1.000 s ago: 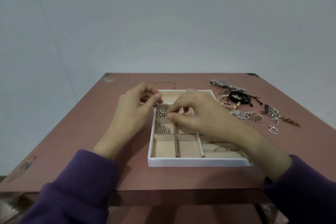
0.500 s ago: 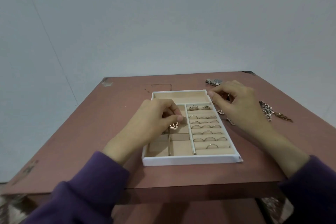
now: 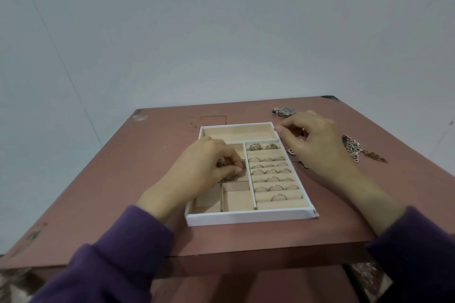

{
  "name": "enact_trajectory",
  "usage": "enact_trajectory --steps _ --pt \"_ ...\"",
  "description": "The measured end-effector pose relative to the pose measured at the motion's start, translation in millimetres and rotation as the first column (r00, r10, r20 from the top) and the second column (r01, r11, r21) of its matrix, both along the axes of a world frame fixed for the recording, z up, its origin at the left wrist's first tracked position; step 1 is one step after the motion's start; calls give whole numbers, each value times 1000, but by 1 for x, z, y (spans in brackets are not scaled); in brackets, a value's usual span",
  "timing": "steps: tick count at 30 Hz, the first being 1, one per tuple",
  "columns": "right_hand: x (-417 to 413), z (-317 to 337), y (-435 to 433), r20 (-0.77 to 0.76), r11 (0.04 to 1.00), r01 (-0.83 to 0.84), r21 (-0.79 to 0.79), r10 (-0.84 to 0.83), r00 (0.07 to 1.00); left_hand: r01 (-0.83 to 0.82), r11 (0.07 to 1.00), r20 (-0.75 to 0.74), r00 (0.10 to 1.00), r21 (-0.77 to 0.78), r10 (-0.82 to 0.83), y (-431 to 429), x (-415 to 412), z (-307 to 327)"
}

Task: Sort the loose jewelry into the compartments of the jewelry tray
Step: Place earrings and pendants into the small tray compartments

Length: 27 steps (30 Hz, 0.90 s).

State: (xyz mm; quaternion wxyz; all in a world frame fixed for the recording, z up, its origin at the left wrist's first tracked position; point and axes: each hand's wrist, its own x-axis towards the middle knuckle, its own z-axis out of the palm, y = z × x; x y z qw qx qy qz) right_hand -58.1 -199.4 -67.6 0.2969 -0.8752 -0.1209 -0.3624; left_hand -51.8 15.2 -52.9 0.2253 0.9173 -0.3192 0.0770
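Note:
The jewelry tray [image 3: 246,219] has a white rim and beige compartments and lies mid-table. Its right column holds several rings [image 3: 270,171] in padded slots. My left hand [image 3: 197,174] reaches into the middle-left compartments, thumb and forefinger pinched on a small gold piece [image 3: 231,178] that sits low in a compartment. My right hand [image 3: 317,142] rests just right of the tray's far corner, fingers curled down over the loose jewelry. What it grips is hidden. A chain [image 3: 353,149] and a watch [image 3: 284,111] lie beside it.
The reddish table [image 3: 123,192] ends close to me at its front edge and drops off at the left. Small loose pieces [image 3: 291,151] lie between the tray and my right hand. A pale wall stands behind the table.
My right hand left the tray and went to the pile on the right. My left hand has lowered the small gold piece deeper into a left compartment.

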Motion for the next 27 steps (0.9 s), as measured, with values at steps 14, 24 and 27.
enact_trajectory --steps 14,24,27 --pt "-19 11 -53 -216 1000 2 6 -1 976 24 997 25 999 -68 -23 -26 -8 28" --pt "-19 -8 -48 -255 940 -87 -329 0 967 -53 983 62 996 -173 65 -87 -10 16" --pt "-19 -7 -47 -234 936 -64 -347 -21 972 -60 980 57 996 -191 72 -92 -9 13"
